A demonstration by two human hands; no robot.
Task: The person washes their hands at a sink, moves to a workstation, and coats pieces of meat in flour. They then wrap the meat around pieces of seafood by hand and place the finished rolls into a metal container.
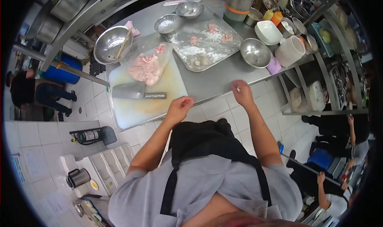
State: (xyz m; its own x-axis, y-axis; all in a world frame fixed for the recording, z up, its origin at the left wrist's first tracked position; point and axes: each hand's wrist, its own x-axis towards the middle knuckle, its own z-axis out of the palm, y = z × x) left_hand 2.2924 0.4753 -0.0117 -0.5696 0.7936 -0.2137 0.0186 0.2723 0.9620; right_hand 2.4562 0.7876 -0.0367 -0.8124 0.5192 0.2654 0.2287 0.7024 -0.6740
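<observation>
My left hand (180, 108) is held at the front edge of the table, beside the handle of a cleaver (129, 91). Its fingers curl in, and nothing shows in them. My right hand (242, 93) hovers off the table edge below a steel bowl (255, 53), fingers bent together and seemingly holding nothing. The cleaver lies flat on a white cutting board (149, 107), next to a clear plastic bag of raw minced meat (143, 69). A metal tray (198, 35) dusted with white powder carries a few small pink meat lumps (194, 40).
A large bowl (113, 45) with wooden chopsticks stands at the left. Two small bowls, one a powder bowl (168, 24), sit at the tray's far corner. White square dishes (268, 32), a plastic jug (290, 51) and a purple cloth (274, 65) are on the right. Other people stand at both sides.
</observation>
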